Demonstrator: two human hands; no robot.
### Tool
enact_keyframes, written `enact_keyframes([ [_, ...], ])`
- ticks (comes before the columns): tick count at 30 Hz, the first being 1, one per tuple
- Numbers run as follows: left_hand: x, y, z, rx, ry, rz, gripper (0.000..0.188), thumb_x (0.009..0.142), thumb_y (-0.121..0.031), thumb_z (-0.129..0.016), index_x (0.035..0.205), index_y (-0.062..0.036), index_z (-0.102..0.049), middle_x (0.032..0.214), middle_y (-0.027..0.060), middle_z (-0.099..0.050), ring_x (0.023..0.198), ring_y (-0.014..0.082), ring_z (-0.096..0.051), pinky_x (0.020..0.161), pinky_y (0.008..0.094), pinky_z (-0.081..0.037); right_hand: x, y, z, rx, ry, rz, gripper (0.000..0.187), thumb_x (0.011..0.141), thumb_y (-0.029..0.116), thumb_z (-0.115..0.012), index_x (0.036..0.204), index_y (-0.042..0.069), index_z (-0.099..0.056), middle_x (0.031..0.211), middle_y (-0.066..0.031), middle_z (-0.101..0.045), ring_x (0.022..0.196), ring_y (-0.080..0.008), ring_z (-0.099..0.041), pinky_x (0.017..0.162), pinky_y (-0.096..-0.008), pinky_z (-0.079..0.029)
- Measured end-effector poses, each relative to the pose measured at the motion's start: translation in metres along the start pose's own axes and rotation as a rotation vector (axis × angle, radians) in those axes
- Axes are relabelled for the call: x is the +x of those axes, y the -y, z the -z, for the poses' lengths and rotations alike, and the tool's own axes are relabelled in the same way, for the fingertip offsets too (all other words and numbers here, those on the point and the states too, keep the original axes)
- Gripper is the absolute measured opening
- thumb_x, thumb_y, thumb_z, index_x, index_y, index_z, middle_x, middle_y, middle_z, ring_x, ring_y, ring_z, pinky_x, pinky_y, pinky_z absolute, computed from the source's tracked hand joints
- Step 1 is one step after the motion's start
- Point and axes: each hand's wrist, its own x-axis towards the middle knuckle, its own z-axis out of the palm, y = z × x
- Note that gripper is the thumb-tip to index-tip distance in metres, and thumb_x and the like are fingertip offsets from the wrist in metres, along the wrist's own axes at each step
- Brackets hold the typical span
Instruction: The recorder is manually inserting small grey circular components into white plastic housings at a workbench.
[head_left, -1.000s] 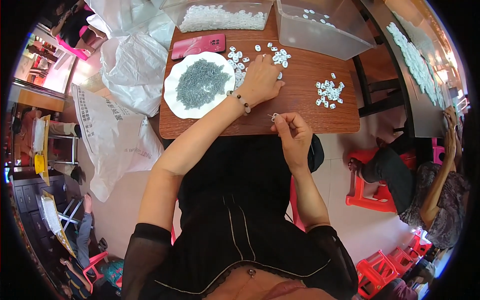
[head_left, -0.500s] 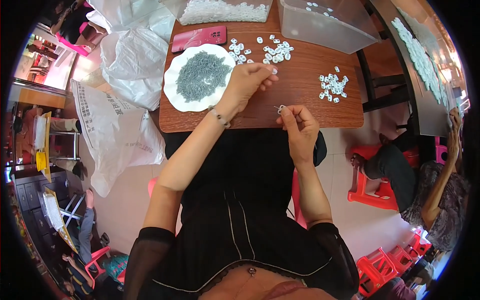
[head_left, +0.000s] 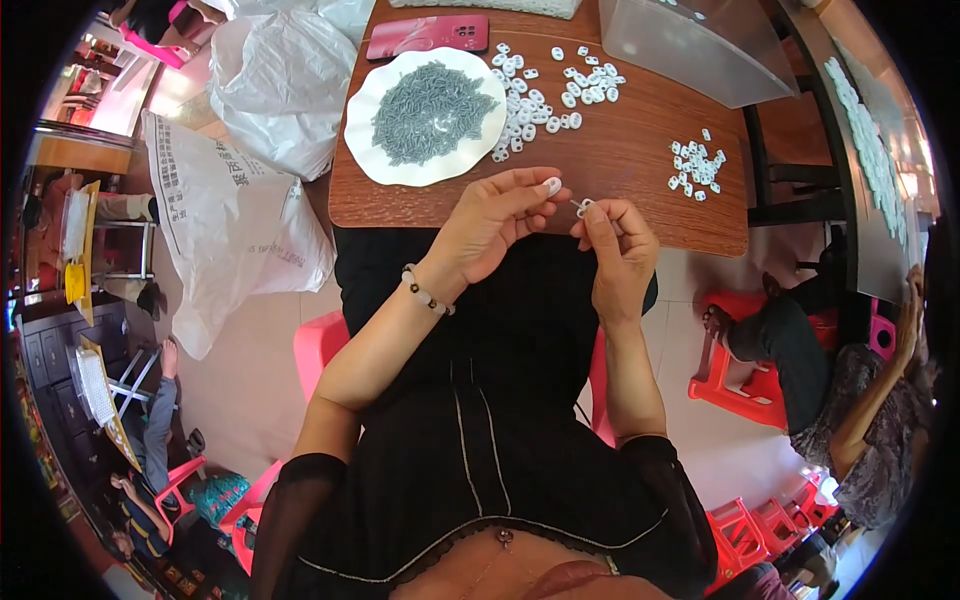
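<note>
My left hand (head_left: 505,215) pinches a small white oval plastic piece (head_left: 553,186) between thumb and fingertip, its other fingers loosely curled. Close beside it, my right hand (head_left: 617,245) grips a similar white oval piece (head_left: 585,207) with a thin grey pin-like bit at it. Both hands are over the near edge of the brown wooden table (head_left: 660,222). A wavy-rimmed white plate (head_left: 362,150) beyond my left hand bears a heap of small grey rod-like pieces (head_left: 432,110). Loose white oval pieces (head_left: 522,120) lie right of the plate, and a separate cluster of small white pieces (head_left: 697,165) lies at the right.
A red phone (head_left: 427,38) lies behind the plate. A clear plastic bin (head_left: 690,55) stands at the back right. White sacks (head_left: 235,235) are left of the table. Another person's arm (head_left: 880,390) is at far right, near red stools (head_left: 735,385).
My left hand has come back from the loose white pieces toward my right hand, carrying a white oval piece. The view has shifted, so the table sits higher in it.
</note>
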Motion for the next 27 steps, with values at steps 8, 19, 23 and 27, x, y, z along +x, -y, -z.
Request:
enact_keyframes([
  [8,-0.013,0.011,0.011,0.203,-0.067,-0.124,0.025,0.089,-0.016,-0.068,0.109,-0.0014,-0.065,0.095,0.0033,-0.068,0.081,0.006,-0.061,0.073,0.0198,-0.05,-0.002,-0.005,-0.003,0.035,0.025,0.013,0.01,0.094,0.009,-0.059,0.092,0.0,-0.061,0.079,-0.0033,-0.065,0.071,-0.0055,-0.057,0.065,-0.0188,-0.043],
  [19,-0.018,0.009,0.008,0.142,-0.059,-0.131,0.025,0.09,-0.01,-0.064,0.112,0.0013,-0.063,0.099,0.0077,-0.068,0.083,0.0114,-0.066,0.074,0.0234,-0.055,0.0,-0.007,-0.004,0.017,0.03,-0.022,0.009,0.093,0.008,-0.059,0.09,0.0,-0.062,0.083,-0.0041,-0.066,0.075,-0.0069,-0.059,0.069,-0.0202,-0.046],
  [23,-0.017,0.01,0.009,0.175,-0.073,-0.145,0.025,0.09,-0.01,-0.064,0.112,0.0013,-0.063,0.099,0.008,-0.068,0.083,0.0115,-0.066,0.075,0.0231,-0.055,0.0,-0.007,-0.004,-0.002,0.037,-0.024,0.009,0.093,0.007,-0.059,0.09,-0.001,-0.062,0.083,-0.0042,-0.066,0.076,-0.0076,-0.06,0.07,-0.0204,-0.046],
  [27,-0.016,0.011,0.01,0.106,-0.071,-0.12,0.024,0.09,-0.009,-0.064,0.112,0.0016,-0.063,0.098,0.008,-0.068,0.082,0.0112,-0.065,0.074,0.0229,-0.055,-0.001,-0.008,-0.004,-0.011,0.036,-0.012,0.007,0.092,0.006,-0.06,0.089,-0.001,-0.061,0.082,-0.004,-0.066,0.076,-0.0072,-0.061,0.071,-0.0199,-0.047],
])
